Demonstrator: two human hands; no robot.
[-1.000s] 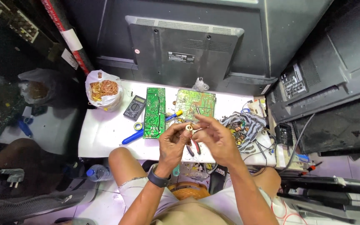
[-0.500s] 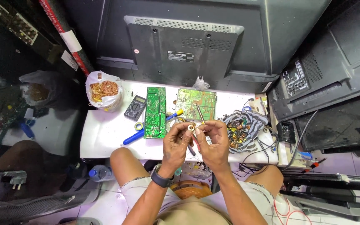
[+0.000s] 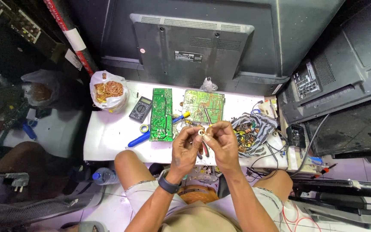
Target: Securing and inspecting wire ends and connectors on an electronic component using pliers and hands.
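My left hand (image 3: pixel 185 148) and my right hand (image 3: pixel 220 144) meet above the front of a small white table (image 3: pixel 108 137). Together they pinch a small pale ring-shaped part (image 3: pixel 202 132) between the fingertips. My left wrist carries a dark watch (image 3: pixel 168 185). Just behind the hands lie two green circuit boards, a narrow one (image 3: pixel 161 114) and a wider one (image 3: pixel 203 106). A blue and yellow screwdriver (image 3: pixel 153 131) rests beside the narrow board. Red-handled pliers (image 3: pixel 204 148) show below my hands.
A dark multimeter (image 3: pixel 140 109) and a bag of copper wire (image 3: pixel 107 91) sit at the table's left. A pile of small parts on cloth (image 3: pixel 250 131) lies right. Flat-screen television backs (image 3: pixel 192 41) lean behind and to the right. A water bottle (image 3: pixel 104 175) stands on the floor.
My hands have drawn closer together and nearer to me, both now pinching the small ring-shaped part. The view shifted slightly.
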